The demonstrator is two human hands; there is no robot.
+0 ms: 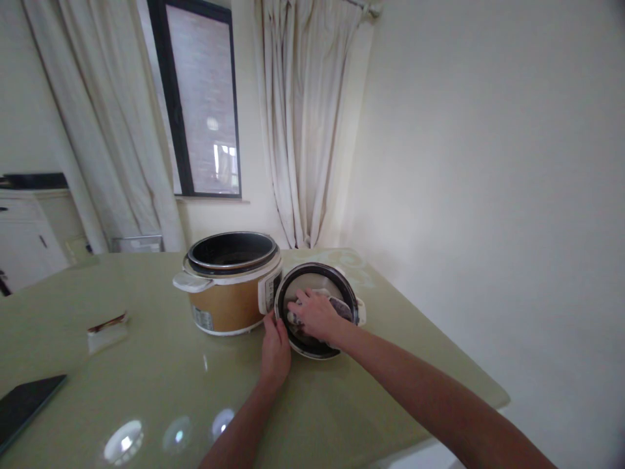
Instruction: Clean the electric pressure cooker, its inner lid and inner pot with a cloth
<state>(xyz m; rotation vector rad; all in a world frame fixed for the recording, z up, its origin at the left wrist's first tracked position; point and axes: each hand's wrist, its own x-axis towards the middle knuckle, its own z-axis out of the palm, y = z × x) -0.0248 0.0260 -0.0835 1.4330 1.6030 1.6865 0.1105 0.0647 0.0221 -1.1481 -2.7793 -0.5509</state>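
Note:
A round pot lid [319,275] with a dark rim leans beside the cooker, its inner side facing me. My left hand [276,352] is closed on the lid's left edge, thumb along the rim. Inside the lid, my right hand [317,316] presses a crumpled cloth [342,309] of grey-purple and white against the surface, its fingers bent over it. Part of the cloth is hidden under the hand. Just left of the lid stands an electric cooker [227,303] with a tan body and white handle, uncovered, with a dark inner pot [234,251] in it.
Everything stands on a glossy greenish table [161,365] that reflects lights. A small clear packet [107,332] lies to the left, and a dark flat object [27,410] sits at the lower left. A wall [478,195] runs close along the table's right side; curtains [312,117] hang behind.

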